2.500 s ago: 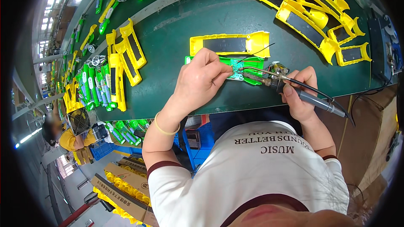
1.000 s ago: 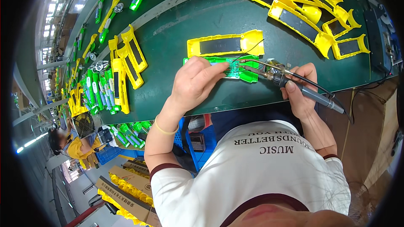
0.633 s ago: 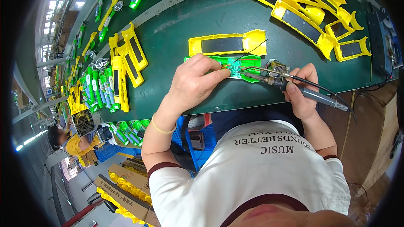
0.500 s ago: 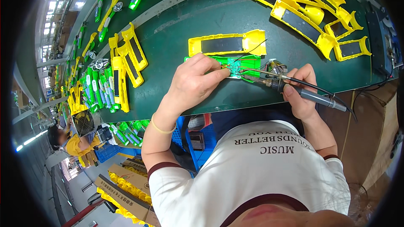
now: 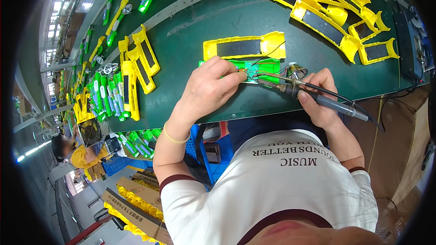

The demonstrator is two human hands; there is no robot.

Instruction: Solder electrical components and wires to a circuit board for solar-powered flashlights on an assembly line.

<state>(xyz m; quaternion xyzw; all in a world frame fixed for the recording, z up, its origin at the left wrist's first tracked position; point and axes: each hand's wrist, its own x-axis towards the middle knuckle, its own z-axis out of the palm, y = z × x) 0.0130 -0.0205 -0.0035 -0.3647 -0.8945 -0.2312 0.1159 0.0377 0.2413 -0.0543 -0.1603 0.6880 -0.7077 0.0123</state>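
Dark-green workbench (image 5: pixel 186 45). Left hand (image 5: pixel 210 83) bent over teal circuit board (image 5: pixel 252 71) in open green plastic casing (image 5: pixel 271 65); fingertip grip can't be told. Right hand (image 5: pixel 321 104), board's 4 o'clock, clamped round grey-handled soldering iron (image 5: pixel 334 103), just nudged toward 9 o'clock: tip now farther over the board. Yellow plastic shell (image 5: pixel 274 45), dark-panelled, at 12.

L hand (image 5: pixel 211 84) covers much of the L part of the green case (image 5: pixel 271 65); what its fingertips pinch is hidden. Just R of them, soldering iron (image 5: pixel 337 105) tip vs. circuit board (image 5: pixel 252 71): too small to tell if touching. Some R hand (image 5: pixel 320 97) fingers hidden behind the handle. Round metal part (image 5: pixel 297 69), btwn hands, partly hidden. Beyond R hand, yellow shell pile (image 5: pixel 319 21) cut off at top. Far L of L hand, co-worker (image 5: pixel 81 156) w/ blurred head.
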